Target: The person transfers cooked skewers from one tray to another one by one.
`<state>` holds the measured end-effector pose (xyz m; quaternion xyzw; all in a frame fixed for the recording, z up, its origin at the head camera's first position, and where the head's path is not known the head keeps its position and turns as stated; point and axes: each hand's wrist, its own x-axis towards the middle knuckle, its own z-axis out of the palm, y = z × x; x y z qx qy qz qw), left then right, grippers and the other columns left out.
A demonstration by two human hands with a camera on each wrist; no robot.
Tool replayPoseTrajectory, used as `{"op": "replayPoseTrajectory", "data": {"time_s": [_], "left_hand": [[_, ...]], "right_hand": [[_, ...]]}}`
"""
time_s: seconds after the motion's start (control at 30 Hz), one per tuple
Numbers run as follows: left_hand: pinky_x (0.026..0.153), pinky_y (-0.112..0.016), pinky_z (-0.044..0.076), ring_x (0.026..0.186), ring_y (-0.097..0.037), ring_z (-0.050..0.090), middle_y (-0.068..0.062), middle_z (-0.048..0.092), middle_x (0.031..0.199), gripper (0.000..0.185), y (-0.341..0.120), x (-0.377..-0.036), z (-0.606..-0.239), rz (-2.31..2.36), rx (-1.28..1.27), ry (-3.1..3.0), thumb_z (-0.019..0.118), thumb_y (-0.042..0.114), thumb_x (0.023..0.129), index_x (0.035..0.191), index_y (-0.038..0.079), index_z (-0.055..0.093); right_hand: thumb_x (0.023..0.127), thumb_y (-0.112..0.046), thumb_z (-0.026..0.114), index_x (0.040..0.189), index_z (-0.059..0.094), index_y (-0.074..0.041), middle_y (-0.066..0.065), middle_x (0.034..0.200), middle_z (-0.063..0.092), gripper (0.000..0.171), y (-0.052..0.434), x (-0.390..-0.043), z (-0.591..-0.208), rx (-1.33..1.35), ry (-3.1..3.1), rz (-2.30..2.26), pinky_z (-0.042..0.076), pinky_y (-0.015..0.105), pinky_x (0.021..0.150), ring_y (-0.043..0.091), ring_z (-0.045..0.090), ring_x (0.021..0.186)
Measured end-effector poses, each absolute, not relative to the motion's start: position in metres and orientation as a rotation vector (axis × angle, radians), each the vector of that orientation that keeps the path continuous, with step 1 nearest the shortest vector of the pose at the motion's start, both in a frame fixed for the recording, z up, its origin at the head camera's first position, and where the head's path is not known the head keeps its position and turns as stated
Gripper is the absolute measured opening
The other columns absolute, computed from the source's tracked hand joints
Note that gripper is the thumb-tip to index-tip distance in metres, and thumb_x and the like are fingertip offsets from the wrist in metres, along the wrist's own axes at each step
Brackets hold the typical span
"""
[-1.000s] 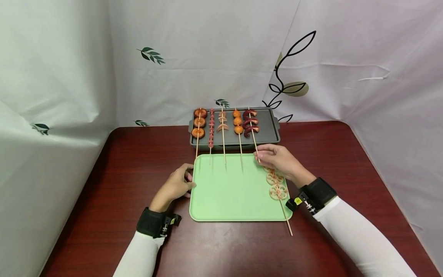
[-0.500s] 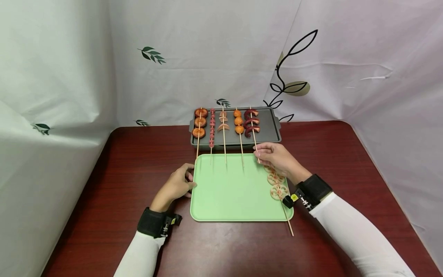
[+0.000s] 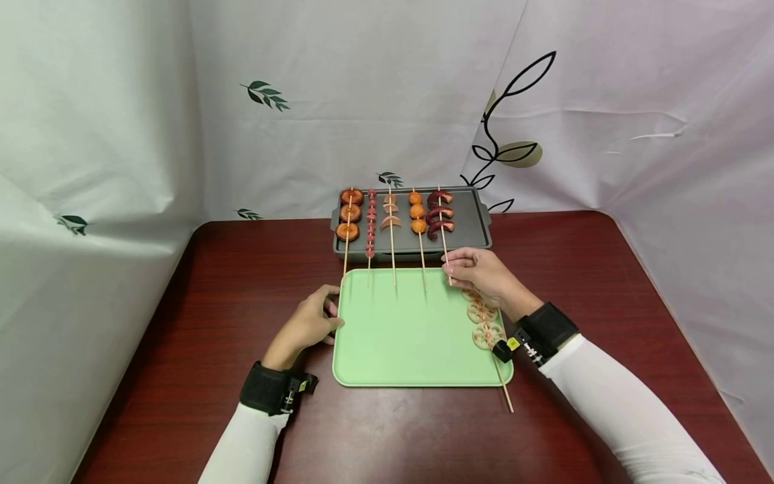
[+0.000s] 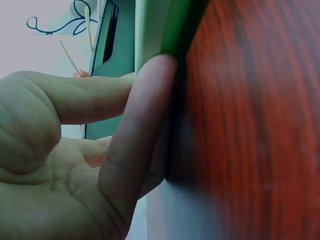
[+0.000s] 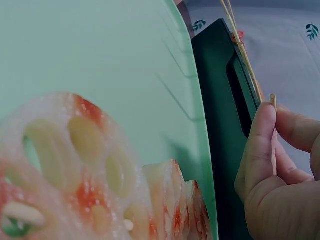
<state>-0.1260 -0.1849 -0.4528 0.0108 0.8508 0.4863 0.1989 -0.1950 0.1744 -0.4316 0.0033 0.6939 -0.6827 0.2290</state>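
Observation:
With thumb and fingers, my right hand (image 3: pixel 480 274) pinches the lower end of a bamboo skewer (image 3: pixel 445 254) that bears purplish-red octopus tentacle pieces (image 3: pixel 440 212). Those pieces lie on a dark grey grill pan (image 3: pixel 468 212); the stick's end reaches over the far edge of a light green tray (image 3: pixel 405 336). My left hand (image 3: pixel 307 321) holds the tray's left edge, its thumb tip at the rim. A lotus root skewer (image 3: pixel 486 334) lies along the tray's right side, partly hidden by my right hand and wrist camera. In the right wrist view, a lotus slice (image 5: pixel 75 165) looms close.
Left of the octopus on the pan lie skewers of mushroom caps (image 3: pixel 349 214), small pink pieces (image 3: pixel 370 222), pale curved pieces (image 3: pixel 390 220) and orange balls (image 3: pixel 417 212). Their sticks extend toward the tray. A reddish-brown table (image 3: pixel 242 269) bears everything; white cloth (image 3: pixel 363 101) hangs behind.
My right wrist has shifted slightly left, and the octopus skewer's lower end has swung a little left with it. My left hand keeps its place at the tray edge.

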Motion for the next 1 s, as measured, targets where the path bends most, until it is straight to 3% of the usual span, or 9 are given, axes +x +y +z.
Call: {"op": "replayPoseTrajectory", "data": {"time_s": [0.5,0.8,1.0], "left_hand": [[0.056,-0.036,0.061,0.069,-0.023,0.061,-0.017,0.052,0.099,0.061,-0.183,-0.125,-0.452,1.365,0.053,2.386,0.065,-0.006,0.096,0.152,0.003,0.040],[0.056,-0.036,0.061,0.065,-0.023,0.059,-0.016,0.051,0.101,0.062,-0.186,-0.127,-0.454,1.360,0.033,2.372,0.064,-0.004,0.098,0.153,0.005,0.039],[0.057,-0.036,0.061,0.065,-0.022,0.060,-0.016,0.051,0.101,0.062,-0.186,-0.127,-0.454,1.358,0.028,2.372,0.065,-0.004,0.098,0.153,0.005,0.039]], "right_hand": [[0.101,-0.004,0.065,0.138,0.052,0.010,0.021,0.123,0.064,0.041,0.179,-0.188,-0.424,-0.021,2.021,-1.751,0.063,0.034,0.090,0.021,0.072,0.097],[0.100,-0.006,0.067,0.133,0.053,0.009,0.005,0.103,0.064,0.038,0.184,-0.178,-0.416,-0.052,2.042,-1.669,0.063,0.037,0.090,0.021,0.071,0.092],[0.099,-0.003,0.067,0.129,0.052,0.011,0.005,0.100,0.064,0.036,0.185,-0.168,-0.414,-0.131,2.034,-1.656,0.064,0.037,0.085,0.024,0.072,0.090]]}}
